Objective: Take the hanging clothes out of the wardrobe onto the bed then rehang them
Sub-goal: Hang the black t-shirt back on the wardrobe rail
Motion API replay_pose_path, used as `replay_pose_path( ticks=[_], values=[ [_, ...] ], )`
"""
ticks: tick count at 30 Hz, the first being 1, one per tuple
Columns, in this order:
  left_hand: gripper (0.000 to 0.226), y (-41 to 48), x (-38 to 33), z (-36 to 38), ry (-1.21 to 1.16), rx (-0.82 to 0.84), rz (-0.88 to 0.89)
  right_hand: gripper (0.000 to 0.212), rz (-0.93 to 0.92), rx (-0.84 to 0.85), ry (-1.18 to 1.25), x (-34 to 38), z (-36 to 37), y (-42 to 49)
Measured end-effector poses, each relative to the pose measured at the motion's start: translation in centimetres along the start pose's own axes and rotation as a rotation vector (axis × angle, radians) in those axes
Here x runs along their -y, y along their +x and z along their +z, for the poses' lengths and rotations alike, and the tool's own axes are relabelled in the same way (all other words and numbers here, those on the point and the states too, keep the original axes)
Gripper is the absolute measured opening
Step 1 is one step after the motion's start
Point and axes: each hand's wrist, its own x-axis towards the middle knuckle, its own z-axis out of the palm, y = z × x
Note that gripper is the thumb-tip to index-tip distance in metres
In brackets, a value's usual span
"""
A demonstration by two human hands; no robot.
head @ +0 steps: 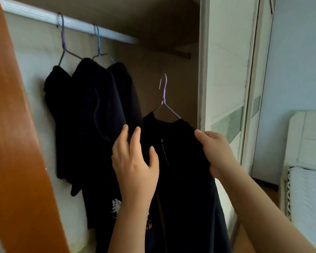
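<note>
A dark T-shirt (181,161) on a lilac wire hanger (164,95) is held up inside the open wardrobe, its hook well below the white rail (77,24). My right hand (215,150) grips the shirt's right shoulder. My left hand (135,161) holds its left shoulder, fingers curled over the fabric edge. Two more dark garments (91,110) hang from the rail on a purple hanger (62,37) and a blue hanger (98,42), at the left of the wardrobe.
An orange-brown wardrobe panel (16,143) fills the left edge. A white sliding door (226,79) stands to the right of the opening. A white bed headboard (306,139) and bedding (308,198) lie at the far right.
</note>
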Motion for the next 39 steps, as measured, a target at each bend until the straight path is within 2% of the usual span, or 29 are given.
replay_pose_path(
  ticks=[6, 11, 15, 19, 23, 27, 33, 39],
  values=[
    [0.044, 4.6, 0.1, 3.5, 0.105, -0.204, 0.052, 0.05, -0.122, 0.099, 0.089, 1.1, 1.6, 8.9],
    [0.033, 9.7, -0.5, 5.7, 0.238, -0.338, 0.211, 0.044, -0.198, 0.196, 0.154, 3.1, 3.9, 14.2],
    [0.038, 13.6, -0.3, 6.6, 0.426, -0.261, 0.272, 0.039, -0.2, 0.303, 0.216, 5.1, 6.3, 18.0],
    [0.047, 16.8, 0.6, 6.8, 0.597, -0.088, 0.222, 0.038, -0.244, 0.331, 0.257, 7.2, 8.6, 21.3],
    [0.051, 18.6, 0.9, 7.2, 0.55, 0.04, 0.114, 0.035, -0.302, 0.333, 0.252, 9.2, 10.8, 23.2],
    [0.05, 19.2, 1.1, 7.5, 0.572, 0.066, 0.093, 0.029, -0.288, 0.359, 0.21, 11.0, 11.7, 24.6],
    [0.037, 19.1, 1.5, 7.9, 0.54, 0.049, 0.093, 0.031, -0.349, 0.38, 0.088, 10.8, 12.0, 25.0],
    [0.042, 18.5, 1.4, 8.5, 0.522, 0.011, 0.091, 0.027, -0.319, 0.364, 0.013, 8.3, 12.1, 24.8]
  ],
)
